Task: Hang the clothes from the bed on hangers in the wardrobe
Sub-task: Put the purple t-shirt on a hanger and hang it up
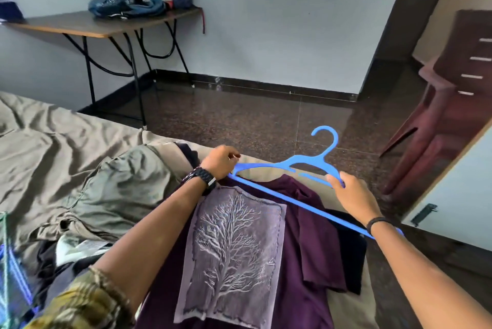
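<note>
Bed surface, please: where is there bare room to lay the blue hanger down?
Bare sheet lies left of the purple T-shirt, towards the bed's far edge. Crowded: the clothes heap at lower left, and the T-shirt under the hanger that both hands hold.

Blue plastic hanger point(300, 169) over a purple tree-print T-shirt point(306, 222) spread flat on the bed point(53, 142)

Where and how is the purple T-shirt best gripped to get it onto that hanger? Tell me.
Probably at the collar end of the purple T-shirt, coming from above at the far edge of the bed. It lies flat, print up, with that end right under the blue hanger, which the left hand and right hand hold.
</note>
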The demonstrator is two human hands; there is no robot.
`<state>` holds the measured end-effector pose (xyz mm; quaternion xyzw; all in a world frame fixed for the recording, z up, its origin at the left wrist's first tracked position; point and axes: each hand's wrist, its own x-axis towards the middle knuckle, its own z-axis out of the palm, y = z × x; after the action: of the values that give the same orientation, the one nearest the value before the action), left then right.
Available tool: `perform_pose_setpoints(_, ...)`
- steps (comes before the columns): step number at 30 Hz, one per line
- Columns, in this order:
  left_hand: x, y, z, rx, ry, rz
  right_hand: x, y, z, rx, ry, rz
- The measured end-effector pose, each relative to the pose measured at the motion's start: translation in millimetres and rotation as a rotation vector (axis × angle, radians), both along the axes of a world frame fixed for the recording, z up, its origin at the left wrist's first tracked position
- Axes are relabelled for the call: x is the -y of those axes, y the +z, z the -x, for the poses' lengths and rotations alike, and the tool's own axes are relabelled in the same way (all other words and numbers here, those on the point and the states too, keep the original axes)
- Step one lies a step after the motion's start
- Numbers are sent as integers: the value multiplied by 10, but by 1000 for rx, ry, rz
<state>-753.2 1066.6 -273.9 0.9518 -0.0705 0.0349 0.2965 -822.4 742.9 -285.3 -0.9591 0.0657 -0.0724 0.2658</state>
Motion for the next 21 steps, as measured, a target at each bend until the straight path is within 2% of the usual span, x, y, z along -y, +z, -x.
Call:
perform_pose_setpoints(3,-32,33,-160,-115,122,-289,87,-24,-20,4,-47,32)
perform_pose_setpoints(5,4,54,-172,-275,103,-492,130,-54,-34,10,-65,50)
perform_pose_setpoints(6,19,57,-195,-324,84,-527,147,-73,-45,4,-71,60)
perform_pose_setpoints(8,8,42,-277,-376,80,-481,172,-88,-58,-8,-82,72)
perform_pose_setpoints(11,-56,20,-389,-357,105,-276,211,-75,-71,11,-98,46)
perform_pose_setpoints(15,-177,-8,-432,-282,-41,14,281,-52,-109,72,-115,15)
perform_pose_setpoints(18,-222,41,-419,-297,-234,-3,285,-31,-143,87,-89,30)
perform_pose_setpoints(21,-188,126,-410,-328,-278,-77,264,-31,-169,115,-75,28)
